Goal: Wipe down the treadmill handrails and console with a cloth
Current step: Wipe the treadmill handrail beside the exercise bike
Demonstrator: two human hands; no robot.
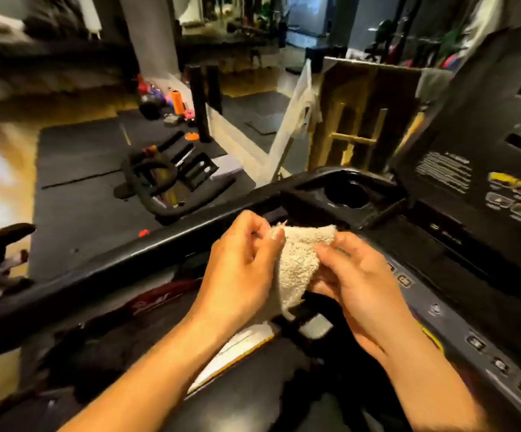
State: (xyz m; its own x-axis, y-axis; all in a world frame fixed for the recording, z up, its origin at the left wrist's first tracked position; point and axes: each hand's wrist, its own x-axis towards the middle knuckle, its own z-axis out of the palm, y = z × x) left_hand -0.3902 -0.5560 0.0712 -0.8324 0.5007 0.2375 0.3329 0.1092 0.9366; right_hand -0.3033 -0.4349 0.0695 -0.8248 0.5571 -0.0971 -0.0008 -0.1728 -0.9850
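Handrail [118, 263]: I am taking this black bar as my landmark. It is running from the lower left up toward the upper right.
Left hand [243, 260]: it is hovering just on the near side of the handrail, with thumb and curled fingers pinching the cloth's left edge.
Cloth [299, 260]: the pale terry piece is hanging bunched between both hands, just on the near side of the handrail. I am not seeing it touch the bar (blur is making contact hard to judge).
Right hand [355, 285]: it is pinching the cloth's right edge with curled fingers, farther from the handrail than the left hand.
Cup holder [346, 194]: it is sitting at the handrail's far right end, beyond the cloth.
Console [487, 145]: it is rising to the right of the handrail's end, well apart from the cloth.
Next move: I am judging that the cloth is being folded for a stroke. The handrail is lying ahead and to the left of the hands. The left hand, being nearer, is looking best placed to press the cloth down and slide it along the bar's long axis.
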